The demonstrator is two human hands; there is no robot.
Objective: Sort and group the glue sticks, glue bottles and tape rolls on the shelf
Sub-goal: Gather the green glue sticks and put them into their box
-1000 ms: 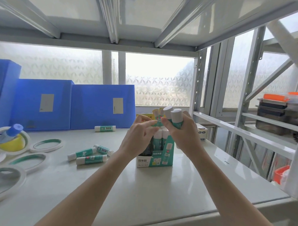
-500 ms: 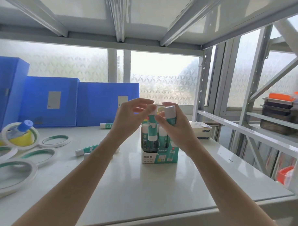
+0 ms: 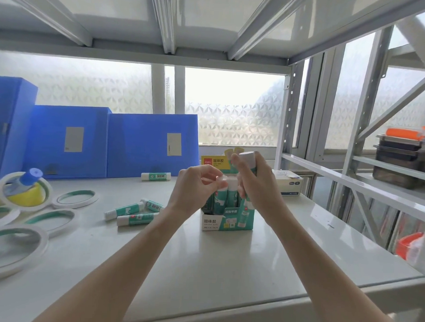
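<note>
Just right of the frame's centre, the right hand (image 3: pixel 255 186) is wrapping its fingers round a glue stick (image 3: pixel 247 159) and holding it nearly upright, white cap at the top, body tilted slightly so the lower end points down toward the display box (image 3: pixel 227 220) directly beneath it. The left hand (image 3: pixel 197 185) is sitting just to the left of it, its thumb and forefinger pinching the cap of a second stick (image 3: pixel 224 179) that is already standing in the box. So both hands are closing on sticks, and both are hovering over the box's open top.

The relation that matters is vertical: the held glue stick's long axis is running almost straight up and down, and the free slot, as far as can be judged, is lying right below the right hand, at the box's right side. That hand looks set to do the lowering, while the left seems to be steadying the neighbours; how much room is left between the standing sticks is hidden by the fingers.

Three loose sticks (image 3: pixel 132 212) are lying flat on the shelf (image 3: pixel 203 269) to the left of centre, nearer the left hand, and a fourth (image 3: pixel 156 176) is lying further back by the blue file boxes (image 3: pixel 152 144). Tape rolls (image 3: pixel 74 199) and a glue bottle (image 3: pixel 25 180) are crowding the left edge of the frame, well apart from the box.
</note>
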